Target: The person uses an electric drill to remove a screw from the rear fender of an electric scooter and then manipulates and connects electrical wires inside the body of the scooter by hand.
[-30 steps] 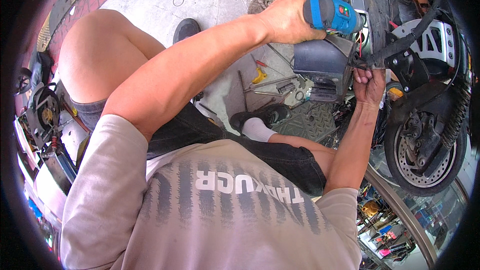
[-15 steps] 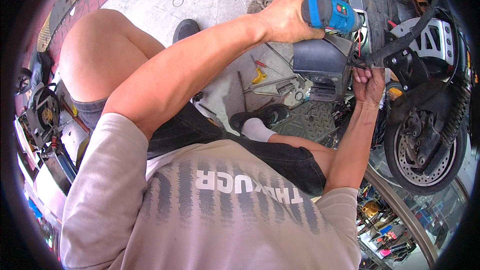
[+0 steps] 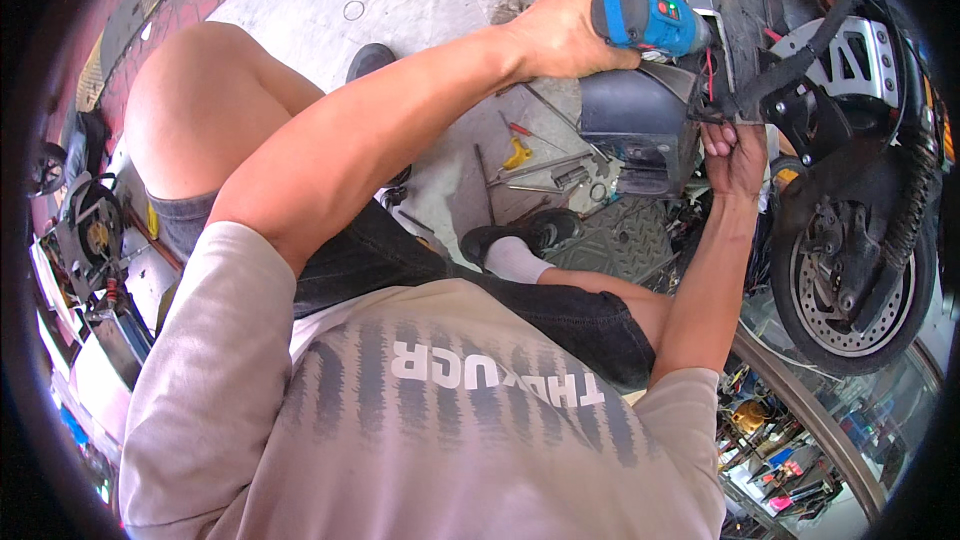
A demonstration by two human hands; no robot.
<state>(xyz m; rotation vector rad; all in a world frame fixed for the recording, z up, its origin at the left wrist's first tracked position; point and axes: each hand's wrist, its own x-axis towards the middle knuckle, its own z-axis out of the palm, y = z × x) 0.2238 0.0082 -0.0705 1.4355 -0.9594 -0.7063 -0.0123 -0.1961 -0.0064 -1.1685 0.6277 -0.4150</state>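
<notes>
My left hand (image 3: pixel 565 32) is wrapped round a blue-and-black cordless driver (image 3: pixel 660 20), its nose pointing right at a scooter's dark frame (image 3: pixel 745 50). Just below the driver is a dark grey plastic housing (image 3: pixel 632 105), close to my left knuckles. Red and dark wires (image 3: pixel 710 75) show between the driver's nose and the housing. From beneath, my right hand (image 3: pixel 737 155) reaches up to the frame's underside with its fingers curled in. Whatever those fingers pinch is hidden by the frame and the hand.
A scooter wheel with a brake disc (image 3: pixel 850 285) and a coil spring (image 3: pixel 915 195) stand at right. On the floor lie a yellow-handled tool (image 3: pixel 517 152), several metal tools and a textured black mat (image 3: pixel 625 245). A glass case (image 3: pixel 880 440) is at lower right.
The driver and my left hand have shifted slightly left. The housing, frame and wheel have also moved a little in view. Both hands keep their grips.
</notes>
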